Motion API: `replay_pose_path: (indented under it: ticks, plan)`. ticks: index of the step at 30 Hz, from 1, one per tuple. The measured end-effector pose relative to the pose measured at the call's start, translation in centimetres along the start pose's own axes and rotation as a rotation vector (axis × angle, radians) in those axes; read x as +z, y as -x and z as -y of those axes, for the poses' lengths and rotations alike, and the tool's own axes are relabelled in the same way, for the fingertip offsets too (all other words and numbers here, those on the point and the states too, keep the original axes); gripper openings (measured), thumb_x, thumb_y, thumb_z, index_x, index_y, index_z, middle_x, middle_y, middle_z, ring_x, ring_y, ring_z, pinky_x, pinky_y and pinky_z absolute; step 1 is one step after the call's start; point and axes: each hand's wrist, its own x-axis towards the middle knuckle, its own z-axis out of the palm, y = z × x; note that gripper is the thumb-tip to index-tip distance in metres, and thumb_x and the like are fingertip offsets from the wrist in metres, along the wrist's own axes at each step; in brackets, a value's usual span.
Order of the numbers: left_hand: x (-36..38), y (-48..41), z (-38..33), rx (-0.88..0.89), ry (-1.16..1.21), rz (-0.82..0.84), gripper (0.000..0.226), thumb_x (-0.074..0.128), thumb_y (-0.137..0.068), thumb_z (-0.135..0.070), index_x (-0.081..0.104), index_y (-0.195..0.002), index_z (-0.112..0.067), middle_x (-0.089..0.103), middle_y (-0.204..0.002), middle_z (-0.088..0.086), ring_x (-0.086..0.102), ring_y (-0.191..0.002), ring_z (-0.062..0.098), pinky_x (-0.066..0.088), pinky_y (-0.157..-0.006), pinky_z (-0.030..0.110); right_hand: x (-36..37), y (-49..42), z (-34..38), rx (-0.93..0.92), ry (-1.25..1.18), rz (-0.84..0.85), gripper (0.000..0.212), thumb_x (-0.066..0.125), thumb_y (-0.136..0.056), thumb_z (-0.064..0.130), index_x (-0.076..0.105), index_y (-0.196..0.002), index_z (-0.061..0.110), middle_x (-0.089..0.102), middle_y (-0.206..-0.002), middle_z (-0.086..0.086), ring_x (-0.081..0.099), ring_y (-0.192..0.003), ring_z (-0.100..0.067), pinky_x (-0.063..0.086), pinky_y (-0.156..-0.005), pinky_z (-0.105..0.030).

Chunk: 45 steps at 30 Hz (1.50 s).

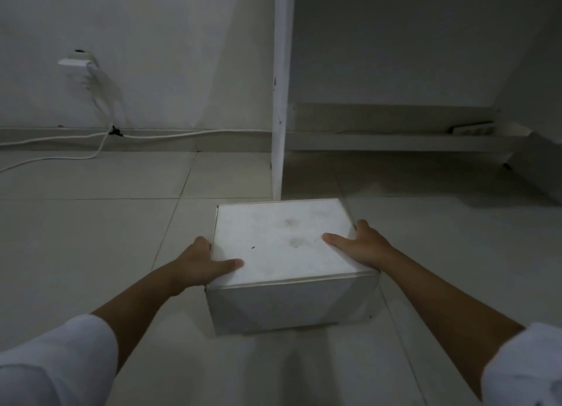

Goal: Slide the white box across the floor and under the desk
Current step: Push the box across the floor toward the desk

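The white box (282, 247) stands on the tiled floor just in front of the desk's white side panel (281, 101). My left hand (202, 261) grips the box's left side, thumb lying over the top near the front corner. My right hand (363, 244) clasps the right side, thumb stretched across the lid. The box's far edge lies close to the foot of the panel. To the right of the panel opens the dark space under the desk (410, 177).
A wall socket with a plug (79, 62) sits at the left, and white cables (170, 135) run along the skirting and over the floor. A power strip (471, 129) rests on a low ledge at the back under the desk.
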Motion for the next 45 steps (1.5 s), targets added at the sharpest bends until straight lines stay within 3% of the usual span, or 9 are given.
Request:
replay_pose_path:
  ticks: [5, 11, 26, 28, 31, 34, 38, 41, 45]
  plan:
    - [5.2, -1.0, -3.9, 0.008, -0.041, 0.001, 0.094, 0.073, -0.076, -0.045, 0.027, -0.143, 0.001, 0.04, -0.145, 0.015, 0.047, -0.128, 0.031, 0.049, -0.083, 0.032, -2.1, -1.7, -4.8, 0.05, -0.058, 0.0, 0.106, 0.062, -0.07, 0.068, 0.021, -0.146, 0.007, 0.035, -0.152, -0.012, 0.041, -0.134, -0.032, 0.038, -0.105, -0.039]
    - [9.6, -2.3, -6.7, 0.008, -0.062, -0.002, 0.095, 0.075, -0.075, -0.043, 0.026, -0.143, 0.003, 0.04, -0.145, 0.015, 0.045, -0.13, 0.031, 0.047, -0.101, 0.038, -3.3, -4.0, -8.9, 0.088, -0.136, 0.01, 0.101, 0.064, -0.072, 0.063, 0.021, -0.145, 0.007, 0.037, -0.15, -0.012, 0.043, -0.132, -0.032, 0.039, -0.103, -0.039]
    - [14.7, -4.7, -8.1, 0.006, 0.012, -0.043, 0.076, 0.073, -0.08, -0.033, 0.031, -0.136, -0.002, 0.044, -0.138, 0.014, 0.048, -0.123, 0.03, 0.048, -0.098, 0.041, -3.5, -7.7, -12.7, 0.146, -0.162, -0.032, 0.095, 0.065, -0.072, 0.061, 0.023, -0.142, 0.013, 0.041, -0.144, -0.013, 0.046, -0.128, -0.034, 0.041, -0.104, -0.041]
    - [14.7, -5.0, -8.4, 0.029, 0.016, 0.008, 0.088, 0.075, -0.074, -0.041, 0.029, -0.14, -0.005, 0.042, -0.142, 0.012, 0.047, -0.126, 0.029, 0.045, -0.104, 0.042, -3.6, -7.8, -12.9, 0.147, -0.153, -0.041, 0.098, 0.064, -0.07, 0.063, 0.017, -0.144, 0.019, 0.042, -0.144, -0.013, 0.047, -0.127, -0.035, 0.041, -0.104, -0.042]
    - [14.7, -5.5, -8.4, 0.083, -0.038, 0.119, 0.135, 0.081, -0.038, -0.071, 0.02, -0.146, -0.016, 0.037, -0.147, 0.004, 0.042, -0.133, 0.025, 0.042, -0.109, 0.045, -3.7, -7.9, -13.1, 0.133, -0.158, -0.067, 0.103, 0.062, -0.068, 0.067, 0.007, -0.147, 0.032, 0.036, -0.148, -0.014, 0.045, -0.129, -0.037, 0.04, -0.106, -0.048]
    - [14.8, -5.5, -8.1, 0.149, -0.148, 0.139, 0.158, 0.081, -0.016, -0.073, 0.014, -0.146, -0.014, 0.034, -0.146, 0.003, 0.036, -0.136, 0.023, 0.038, -0.112, 0.044, -3.6, -8.0, -13.0, 0.133, -0.161, -0.07, 0.1, 0.06, -0.074, 0.063, 0.003, -0.15, 0.03, 0.026, -0.154, -0.013, 0.038, -0.136, -0.036, 0.035, -0.11, -0.048]
    - [14.9, -5.3, -8.8, 0.193, -0.173, 0.062, 0.128, 0.091, -0.045, -0.046, 0.02, -0.145, -0.009, 0.041, -0.143, 0.008, 0.041, -0.13, 0.027, 0.039, -0.103, 0.034, -3.2, -7.8, -13.2, 0.149, -0.182, -0.109, 0.103, 0.061, -0.074, 0.062, 0.002, -0.15, 0.027, 0.029, -0.154, -0.013, 0.039, -0.135, -0.036, 0.035, -0.11, -0.047]
    - [15.3, -5.8, -9.3, 0.206, -0.212, -0.026, 0.113, 0.085, -0.064, -0.038, 0.019, -0.15, -0.008, 0.043, -0.141, 0.013, 0.043, -0.128, 0.03, 0.039, -0.101, 0.033, -3.2, -7.6, -13.8, 0.188, -0.239, -0.151, 0.111, 0.067, -0.073, 0.058, -0.006, -0.15, 0.025, 0.028, -0.154, -0.016, 0.038, -0.136, -0.037, 0.034, -0.109, -0.047]
    - [16.0, -5.8, -9.8, 0.264, -0.227, -0.255, 0.081, 0.078, -0.074, -0.03, 0.043, -0.144, -0.008, 0.046, -0.134, 0.017, 0.046, -0.124, 0.032, 0.036, -0.108, 0.03, -3.7, -7.1, -14.1, 0.234, -0.264, -0.135, 0.125, 0.072, -0.068, 0.058, -0.02, -0.147, 0.03, 0.034, -0.151, -0.016, 0.043, -0.132, -0.039, 0.044, -0.098, -0.048]
